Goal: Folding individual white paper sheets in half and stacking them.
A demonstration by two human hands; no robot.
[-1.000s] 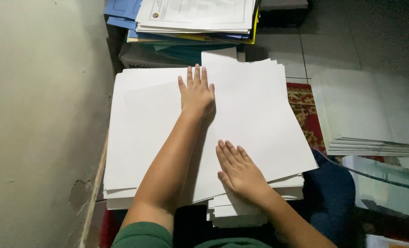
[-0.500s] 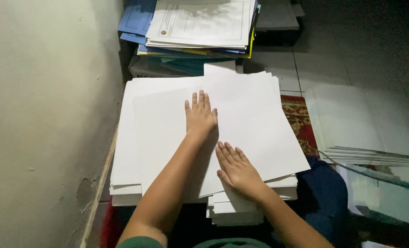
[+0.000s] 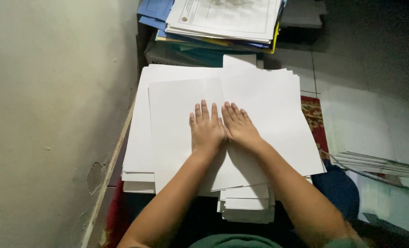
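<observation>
Head view. Both hands lie flat, palms down, side by side on the top white sheet (image 3: 177,133) of a wide stack of white paper (image 3: 138,156). The left hand (image 3: 206,131) rests near the middle of that sheet, fingers (image 3: 204,111) extended and held close together, pointing to the far side. The right hand (image 3: 239,127) lies just beside it on the right, the inner edges of the 2 hands touching; its fingers are likewise extended, slightly fanned, angled toward the far left. Neither hand pinches or grips anything; each only presses on paper.

The top sheet lies slightly askew on the stack, its near edge overhanging the sheets beneath. A narrower pile of white sheets (image 3: 246,209) sticks out at the near side, under the forearms. The stack sits against a pale wall (image 3: 53,115) on the left.

On the far side a pile of printed forms and blue and yellow folders (image 3: 222,23) rests on a dark basket (image 3: 161,54). To the right, a patterned red mat (image 3: 313,117) shows at the stack's edge, and another sheaf of papers (image 3: 378,163) lies on the tiled floor (image 3: 351,69).
</observation>
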